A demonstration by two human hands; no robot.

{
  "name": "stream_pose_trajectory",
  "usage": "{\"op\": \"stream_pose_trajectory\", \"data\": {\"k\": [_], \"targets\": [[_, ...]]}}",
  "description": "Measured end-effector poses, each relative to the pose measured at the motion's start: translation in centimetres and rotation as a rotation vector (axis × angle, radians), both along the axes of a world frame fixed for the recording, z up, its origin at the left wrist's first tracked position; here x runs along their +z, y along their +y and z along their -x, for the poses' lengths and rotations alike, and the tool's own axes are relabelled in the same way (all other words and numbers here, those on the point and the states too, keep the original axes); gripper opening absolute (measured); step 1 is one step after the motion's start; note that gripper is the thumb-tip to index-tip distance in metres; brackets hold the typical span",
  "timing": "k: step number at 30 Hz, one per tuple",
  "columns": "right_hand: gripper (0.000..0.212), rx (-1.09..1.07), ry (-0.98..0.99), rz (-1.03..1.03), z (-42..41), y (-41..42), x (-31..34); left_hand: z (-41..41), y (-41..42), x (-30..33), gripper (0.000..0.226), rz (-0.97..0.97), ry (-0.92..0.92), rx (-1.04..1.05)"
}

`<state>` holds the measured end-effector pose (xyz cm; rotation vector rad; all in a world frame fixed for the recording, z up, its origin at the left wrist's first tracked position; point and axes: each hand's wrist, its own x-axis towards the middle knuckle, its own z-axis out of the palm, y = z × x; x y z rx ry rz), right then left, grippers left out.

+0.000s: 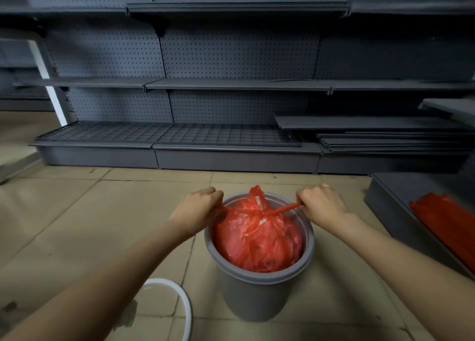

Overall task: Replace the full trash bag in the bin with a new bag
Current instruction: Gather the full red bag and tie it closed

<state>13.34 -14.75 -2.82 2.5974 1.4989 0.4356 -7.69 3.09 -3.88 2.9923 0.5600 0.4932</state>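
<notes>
hands [259,207] grip bag [257,240] ties — bin [259,297] rim clear

No readable text, label, brand, number or sign anywhere. Red trash bag [258,240] in the grey bin [259,297]: small white patches near the knot, too blurred to tell if printed. Far shelving [231,83]: bare, unmarked.

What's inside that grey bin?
A full red bag fills the grey bin; both hands pull its twisted ends apart at the knot. The bag's contents and the bin's bottom are hidden.
</notes>
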Motion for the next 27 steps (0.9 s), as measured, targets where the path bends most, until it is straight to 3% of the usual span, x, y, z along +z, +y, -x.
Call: {"op": "stream_pose_trajectory", "data": {"k": [4,7,11,14,19,23,27], "targets": [[0.033,0.109,0.092,-0.018,0.6,0.4,-1.3,-0.9,-0.6,-0.7,0.025,0.24,0.05,0.038],[0.052,0.226,0.105,0.078,1.5,0.9,-2.1,-2.0,-1.3,-0.9,0.038,0.26,0.097,0.018],[0.033,0.326,-0.021,0.108,2.5,1.3,-2.3,-2.7,-1.5,-1.1,0.038,0.116,0.163,-0.039],[0.019,0.308,-0.007,0.051,3.0,1.3,-2.2,-3.1,-2.1,-1.7,0.028,0.057,0.194,-0.088],[0.012,0.263,-0.023,0.007,2.8,1.4,-1.3,-3.5,-2.3,-1.7,0.024,0.025,0.199,-0.118],[0.006,0.351,-0.061,-0.085,2.1,1.5,-0.7,-3.6,-2.2,-0.3,0.018,0.035,0.13,-0.137],[0.022,0.383,-0.109,-0.239,1.2,1.9,0.3,-2.9,-0.5,1.4,0.005,0.005,-0.002,-0.157]]}}
